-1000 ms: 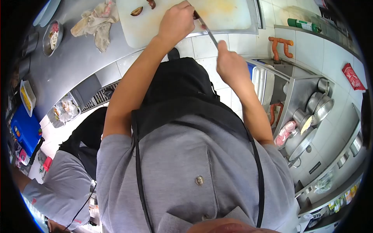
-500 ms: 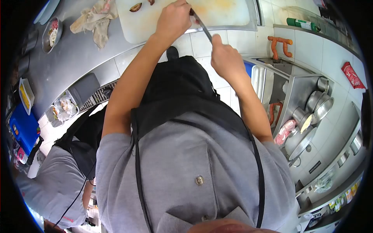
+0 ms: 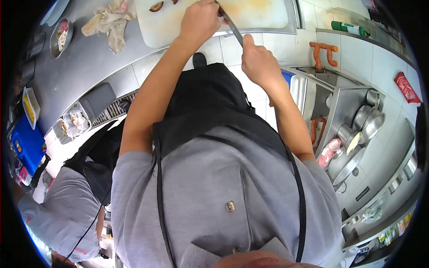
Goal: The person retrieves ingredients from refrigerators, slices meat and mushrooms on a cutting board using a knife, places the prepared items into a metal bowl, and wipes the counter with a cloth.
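Note:
My right hand (image 3: 261,64) is closed around the handle of a knife (image 3: 233,29), whose blade slants up and left over the white cutting board (image 3: 154,35). Close to the blade's tip, my left hand (image 3: 200,20) is curled over the board with its fingers closed. A small dark reddish piece of food (image 3: 220,12) shows between those fingers and the blade; most of it is hidden. Farther left on the board lies a dark-edged slice of food (image 3: 156,6), with part of another slice (image 3: 174,2) at the frame's top edge.
A crumpled cloth (image 3: 109,27) and a metal bowl of food (image 3: 60,38) rest on the steel counter (image 3: 89,67). Below it sits a container of scraps (image 3: 76,120). A co-worker (image 3: 67,214) stands at my left. Metal pots (image 3: 368,120) fill a rack on the right.
My right hand has shifted slightly up toward the board along with the knife's handle. My left hand stays in almost the same place.

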Demonstrator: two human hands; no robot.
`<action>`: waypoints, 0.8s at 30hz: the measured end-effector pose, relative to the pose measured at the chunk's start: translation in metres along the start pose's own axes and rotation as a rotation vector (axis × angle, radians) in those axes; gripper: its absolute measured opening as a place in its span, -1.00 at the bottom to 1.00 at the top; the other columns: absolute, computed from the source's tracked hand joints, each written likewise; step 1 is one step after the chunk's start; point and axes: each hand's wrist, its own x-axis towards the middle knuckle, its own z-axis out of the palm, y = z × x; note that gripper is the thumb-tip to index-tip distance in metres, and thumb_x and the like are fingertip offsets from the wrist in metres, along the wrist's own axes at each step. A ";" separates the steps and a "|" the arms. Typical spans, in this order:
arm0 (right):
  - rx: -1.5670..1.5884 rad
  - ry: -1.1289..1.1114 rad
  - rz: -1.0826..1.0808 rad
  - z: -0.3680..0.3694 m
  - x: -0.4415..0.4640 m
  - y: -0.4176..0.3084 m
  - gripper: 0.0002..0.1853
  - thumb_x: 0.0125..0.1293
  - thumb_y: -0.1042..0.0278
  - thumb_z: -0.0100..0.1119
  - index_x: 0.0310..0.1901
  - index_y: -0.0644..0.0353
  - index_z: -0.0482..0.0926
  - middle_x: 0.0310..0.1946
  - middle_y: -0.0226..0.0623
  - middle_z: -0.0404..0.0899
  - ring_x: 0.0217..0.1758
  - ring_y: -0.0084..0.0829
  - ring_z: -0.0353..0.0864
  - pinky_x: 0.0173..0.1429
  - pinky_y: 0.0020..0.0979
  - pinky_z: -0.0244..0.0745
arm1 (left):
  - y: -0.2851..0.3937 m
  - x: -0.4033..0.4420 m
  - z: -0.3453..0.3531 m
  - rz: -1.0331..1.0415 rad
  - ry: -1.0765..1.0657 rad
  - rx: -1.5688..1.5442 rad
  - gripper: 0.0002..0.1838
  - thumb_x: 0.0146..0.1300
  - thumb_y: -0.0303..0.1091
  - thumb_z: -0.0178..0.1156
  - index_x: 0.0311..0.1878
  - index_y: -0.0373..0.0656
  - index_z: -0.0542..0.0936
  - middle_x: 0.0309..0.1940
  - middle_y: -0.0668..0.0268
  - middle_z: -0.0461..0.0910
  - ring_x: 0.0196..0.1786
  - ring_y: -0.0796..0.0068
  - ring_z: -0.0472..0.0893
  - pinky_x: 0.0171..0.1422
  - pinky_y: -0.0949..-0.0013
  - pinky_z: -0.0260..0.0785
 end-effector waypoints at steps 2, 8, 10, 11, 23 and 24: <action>-0.007 -0.002 0.000 -0.007 0.006 -0.001 -0.73 0.18 0.55 -0.03 -0.06 0.31 0.31 -0.34 0.26 0.61 -0.18 0.33 0.62 -0.06 0.19 0.48 | -0.006 -0.002 0.002 -0.045 -0.011 0.134 -0.92 0.07 -0.54 0.21 -0.35 -0.23 0.66 -0.32 0.19 0.61 -0.26 0.06 0.62 -0.14 0.11 0.50; 0.048 -0.030 0.005 -0.006 0.005 -0.003 -0.77 0.21 0.54 -0.06 -0.08 0.30 0.31 -0.36 0.24 0.61 -0.19 0.33 0.62 -0.07 0.21 0.47 | -0.006 -0.004 0.003 -0.061 0.015 0.097 -0.93 0.10 -0.52 0.22 -0.34 -0.23 0.66 -0.33 0.22 0.61 -0.27 0.07 0.62 -0.15 0.12 0.50; 0.061 -0.041 0.009 -0.009 0.004 -0.003 -0.77 0.21 0.53 -0.05 -0.08 0.30 0.30 -0.37 0.23 0.61 -0.20 0.33 0.62 -0.07 0.21 0.47 | -0.006 -0.005 0.004 -0.050 0.017 0.102 -0.94 0.11 -0.52 0.23 -0.34 -0.22 0.66 -0.33 0.22 0.61 -0.27 0.06 0.62 -0.15 0.13 0.50; 0.059 -0.054 0.018 -0.008 -0.001 -0.002 -0.77 0.22 0.52 -0.04 -0.08 0.29 0.30 -0.37 0.23 0.61 -0.20 0.32 0.62 -0.08 0.21 0.47 | -0.007 -0.005 0.004 -0.048 0.024 0.107 -0.94 0.12 -0.51 0.23 -0.34 -0.22 0.66 -0.33 0.21 0.62 -0.28 0.06 0.62 -0.16 0.13 0.50; 0.080 -0.019 -0.003 -0.015 -0.006 -0.001 -0.78 0.23 0.51 0.02 -0.11 0.27 0.28 -0.41 0.16 0.62 -0.26 0.27 0.62 -0.13 0.16 0.47 | -0.011 -0.009 0.006 -0.046 0.055 0.076 -0.93 0.12 -0.52 0.27 -0.32 -0.24 0.70 -0.31 0.24 0.64 -0.30 0.12 0.64 -0.15 0.19 0.51; 0.065 -0.043 0.003 -0.015 -0.007 -0.001 -0.78 0.22 0.51 0.02 -0.11 0.27 0.28 -0.42 0.16 0.62 -0.27 0.27 0.62 -0.14 0.16 0.48 | -0.010 -0.009 0.006 -0.046 0.056 0.072 -0.93 0.12 -0.52 0.27 -0.32 -0.24 0.70 -0.31 0.24 0.64 -0.30 0.12 0.64 -0.15 0.19 0.51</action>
